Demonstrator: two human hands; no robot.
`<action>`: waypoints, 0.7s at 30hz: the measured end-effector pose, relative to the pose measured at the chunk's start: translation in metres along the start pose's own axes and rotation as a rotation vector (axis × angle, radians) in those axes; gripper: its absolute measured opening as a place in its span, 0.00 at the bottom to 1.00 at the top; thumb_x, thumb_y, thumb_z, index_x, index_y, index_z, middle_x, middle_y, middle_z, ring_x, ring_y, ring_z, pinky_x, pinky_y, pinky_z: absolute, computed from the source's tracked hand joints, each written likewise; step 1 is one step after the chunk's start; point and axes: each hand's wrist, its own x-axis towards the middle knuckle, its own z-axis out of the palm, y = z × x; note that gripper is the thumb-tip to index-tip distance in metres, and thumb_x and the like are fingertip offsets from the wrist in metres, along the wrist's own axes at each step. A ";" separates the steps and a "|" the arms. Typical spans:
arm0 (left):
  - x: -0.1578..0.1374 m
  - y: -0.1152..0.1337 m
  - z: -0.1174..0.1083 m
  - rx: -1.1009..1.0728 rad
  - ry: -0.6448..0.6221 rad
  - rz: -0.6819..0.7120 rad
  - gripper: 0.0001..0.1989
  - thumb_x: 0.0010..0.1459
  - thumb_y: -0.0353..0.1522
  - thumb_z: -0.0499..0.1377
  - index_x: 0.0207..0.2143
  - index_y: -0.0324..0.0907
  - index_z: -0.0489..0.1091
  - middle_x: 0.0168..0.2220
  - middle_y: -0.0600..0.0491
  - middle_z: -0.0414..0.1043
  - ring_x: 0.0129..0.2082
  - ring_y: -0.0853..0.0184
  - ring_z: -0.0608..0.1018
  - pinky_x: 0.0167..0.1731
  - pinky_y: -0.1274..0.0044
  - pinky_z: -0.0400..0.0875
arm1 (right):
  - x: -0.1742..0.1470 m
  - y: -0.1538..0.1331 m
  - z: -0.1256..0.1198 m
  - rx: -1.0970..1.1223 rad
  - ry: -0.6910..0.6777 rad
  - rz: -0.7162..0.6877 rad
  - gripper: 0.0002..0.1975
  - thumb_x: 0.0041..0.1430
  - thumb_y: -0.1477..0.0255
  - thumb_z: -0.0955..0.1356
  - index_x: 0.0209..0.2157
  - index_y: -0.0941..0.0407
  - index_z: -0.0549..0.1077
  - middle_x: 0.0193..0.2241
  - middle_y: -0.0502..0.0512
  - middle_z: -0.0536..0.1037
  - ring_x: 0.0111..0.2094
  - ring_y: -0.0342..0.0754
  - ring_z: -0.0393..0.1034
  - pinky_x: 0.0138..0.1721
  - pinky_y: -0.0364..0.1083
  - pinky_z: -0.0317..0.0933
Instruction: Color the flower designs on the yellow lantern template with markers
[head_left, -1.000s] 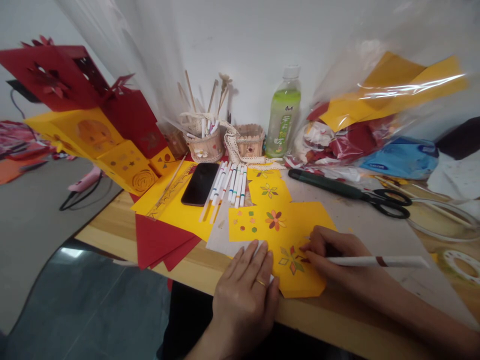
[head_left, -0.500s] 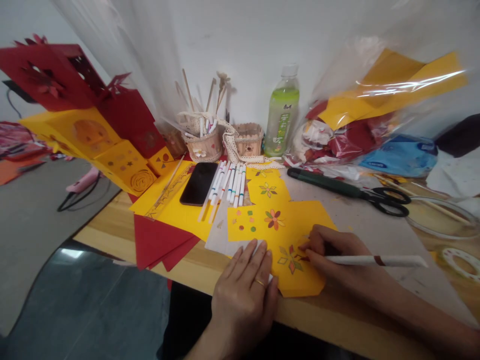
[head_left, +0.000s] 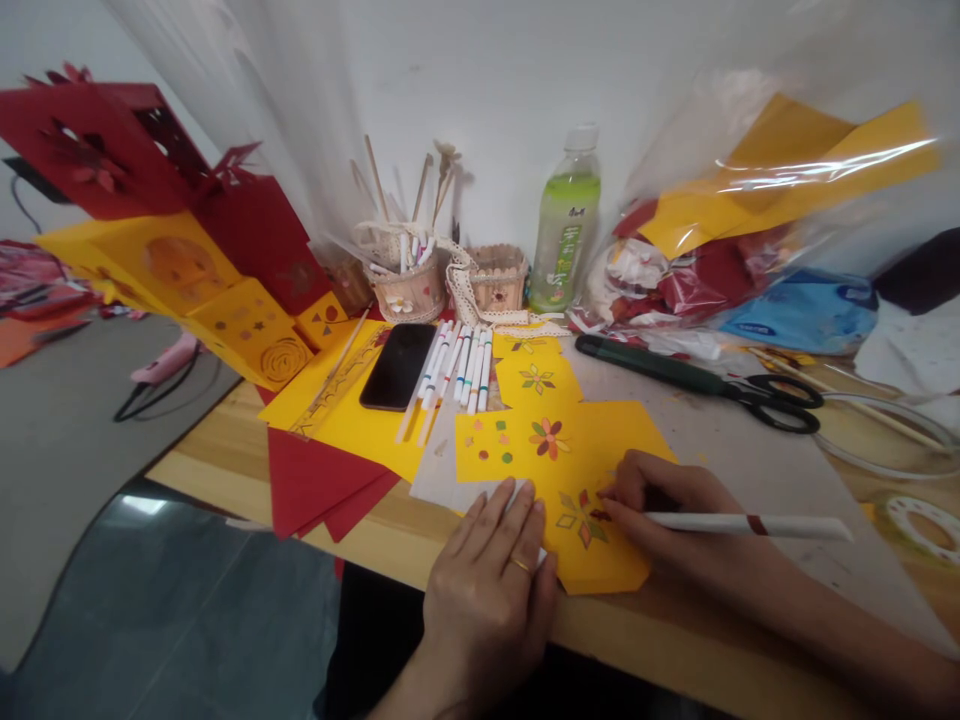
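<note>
Between the fingers of my right hand [head_left: 664, 500] is a white marker [head_left: 712, 522] with a dark red band. Its tip meets the right-hand petal of a flower [head_left: 583, 518] drawn on a yellow paper sheet [head_left: 611, 440]. Flat on the lower left of that sheet lies my left hand [head_left: 495, 565], fingers stretched out, a ring on one. Other coloured flowers and small dots and shapes decorate the same sheet. A row of white markers [head_left: 457, 365] lies beyond it, beside a black phone [head_left: 401, 367].
Green-handled scissors [head_left: 697, 380] lie to the right, near a tape roll [head_left: 922, 528]. A green drink bottle [head_left: 568, 225] stands at the back between a small basket [head_left: 491, 278] and a clear bag of paper scraps [head_left: 675, 270]. Red and yellow paper boxes [head_left: 217, 260] rise at left.
The marker tip has shifted slightly on the right petal, which now shows more dark red. My left hand and the sheet stay in place.
</note>
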 end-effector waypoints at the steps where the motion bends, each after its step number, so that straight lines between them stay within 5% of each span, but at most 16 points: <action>1: 0.000 0.000 0.000 0.001 0.003 0.001 0.14 0.56 0.25 0.53 0.44 0.30 0.69 0.46 0.42 0.70 0.48 0.55 0.72 0.43 0.62 0.72 | 0.000 0.000 0.000 -0.005 -0.005 0.000 0.13 0.53 0.69 0.63 0.18 0.54 0.55 0.16 0.46 0.61 0.19 0.41 0.53 0.18 0.40 0.48; 21: 0.000 0.000 -0.001 0.010 0.001 -0.002 0.13 0.56 0.26 0.53 0.44 0.31 0.69 0.46 0.43 0.71 0.48 0.56 0.72 0.44 0.64 0.72 | 0.001 0.003 0.001 0.023 -0.019 -0.012 0.14 0.52 0.71 0.63 0.18 0.54 0.52 0.16 0.45 0.60 0.19 0.41 0.54 0.19 0.40 0.50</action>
